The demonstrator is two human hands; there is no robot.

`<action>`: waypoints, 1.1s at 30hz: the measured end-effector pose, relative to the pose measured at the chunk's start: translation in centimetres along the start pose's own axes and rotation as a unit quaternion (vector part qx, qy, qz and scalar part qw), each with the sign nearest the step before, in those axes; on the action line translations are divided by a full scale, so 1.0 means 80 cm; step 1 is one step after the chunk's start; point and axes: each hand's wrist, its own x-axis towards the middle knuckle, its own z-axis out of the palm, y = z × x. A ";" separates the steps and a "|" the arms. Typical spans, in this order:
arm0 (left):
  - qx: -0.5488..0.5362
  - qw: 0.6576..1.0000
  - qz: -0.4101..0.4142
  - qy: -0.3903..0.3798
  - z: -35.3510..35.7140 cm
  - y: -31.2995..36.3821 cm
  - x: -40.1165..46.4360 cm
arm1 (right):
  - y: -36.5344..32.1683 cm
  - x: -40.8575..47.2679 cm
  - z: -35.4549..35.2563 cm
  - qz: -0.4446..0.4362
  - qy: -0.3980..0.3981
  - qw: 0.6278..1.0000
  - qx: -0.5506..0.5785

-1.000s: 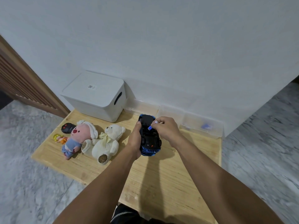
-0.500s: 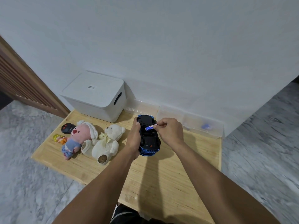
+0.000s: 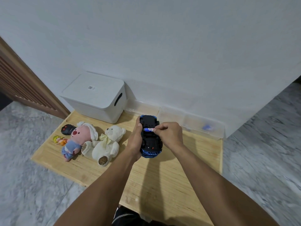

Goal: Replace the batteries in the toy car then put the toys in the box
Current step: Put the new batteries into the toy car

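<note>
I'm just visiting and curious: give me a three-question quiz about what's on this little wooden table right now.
1. True or false: the blue toy car is held belly-up.
2. What does the right hand pinch at the car's underside?
3. The white lidded storage box is: A) open, B) closed.

Key: 1. True; the left hand grips its side. 2. A small blue-and-white battery. 3. B; the pink plush doll and the cream teddy bear lie on the table before it.

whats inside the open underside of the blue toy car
A blue-and-white battery lies crosswise in the upturned blue toy car, pinched by the right hand. The left hand grips the car's side. Any other batteries are hidden.
</note>
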 end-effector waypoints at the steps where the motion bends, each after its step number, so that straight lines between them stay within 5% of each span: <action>1: 0.005 1.000 0.006 0.000 -0.001 -0.002 0.001 | -0.001 0.001 -0.001 0.014 -0.009 1.000 0.017; 8: 0.067 0.997 0.041 0.006 -0.003 -0.007 -0.004 | -0.013 0.009 -0.023 0.209 -0.088 0.964 0.138; 12: 0.064 0.997 0.035 0.011 -0.005 -0.012 -0.009 | -0.011 0.012 -0.023 0.221 -0.125 0.961 0.111; 15: 0.056 0.997 -0.009 0.045 -0.008 -0.012 -0.012 | 0.013 0.016 -0.020 0.203 -0.141 0.962 0.113; 17: 0.058 0.996 -0.047 0.043 -0.018 -0.020 -0.006 | 0.038 0.026 -0.018 0.188 -0.084 0.974 0.093; 22: 0.020 0.999 -0.034 0.014 -0.037 -0.024 -0.001 | 0.088 0.047 -0.018 0.091 0.030 0.979 -0.180; 33: -0.045 0.997 -0.054 -0.009 -0.043 -0.017 0.010 | 0.097 0.064 0.006 -0.136 -0.141 0.866 -0.460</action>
